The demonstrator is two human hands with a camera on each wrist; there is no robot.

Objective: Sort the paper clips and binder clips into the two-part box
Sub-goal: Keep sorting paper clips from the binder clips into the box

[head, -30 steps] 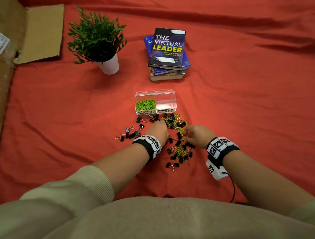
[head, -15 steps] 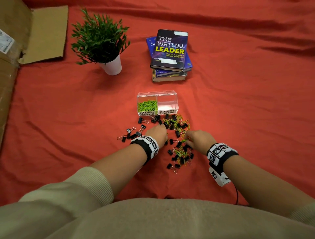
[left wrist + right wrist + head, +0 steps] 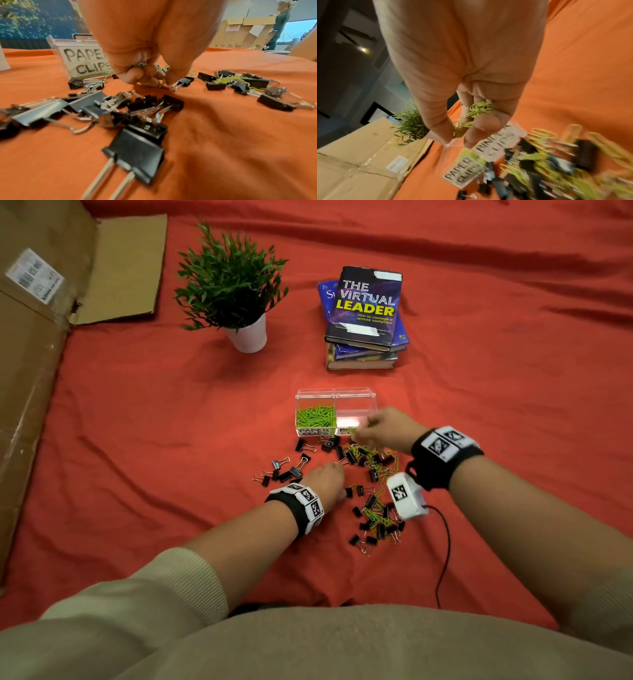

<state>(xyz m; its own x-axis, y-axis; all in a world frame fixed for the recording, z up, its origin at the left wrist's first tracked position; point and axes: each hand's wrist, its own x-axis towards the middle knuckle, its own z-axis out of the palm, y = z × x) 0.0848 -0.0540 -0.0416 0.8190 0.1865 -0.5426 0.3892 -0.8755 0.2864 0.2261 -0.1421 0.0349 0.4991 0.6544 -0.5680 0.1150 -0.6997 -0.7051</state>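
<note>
The right hand (image 3: 471, 94) pinches green paper clips (image 3: 476, 112) beside the two-part box (image 3: 335, 397); the left hand (image 3: 150, 40) pinches a paper clip (image 3: 163, 82) on the red-clothed surface (image 3: 171, 440).

The two-part box (image 3: 335, 402) is clear glossy plastic with white paper labels (image 3: 315, 432) lettered in black. The binder clips (image 3: 137, 152) have matt black bodies and shiny bare-metal wire handles, while the paper clips (image 3: 315, 416) wear a smooth lime-green coating. Everything lies on a matt, creased red cloth (image 3: 496, 392), beside dull brown cardboard (image 3: 41, 344) and glossy-jacketed books (image 3: 366, 306).
</note>
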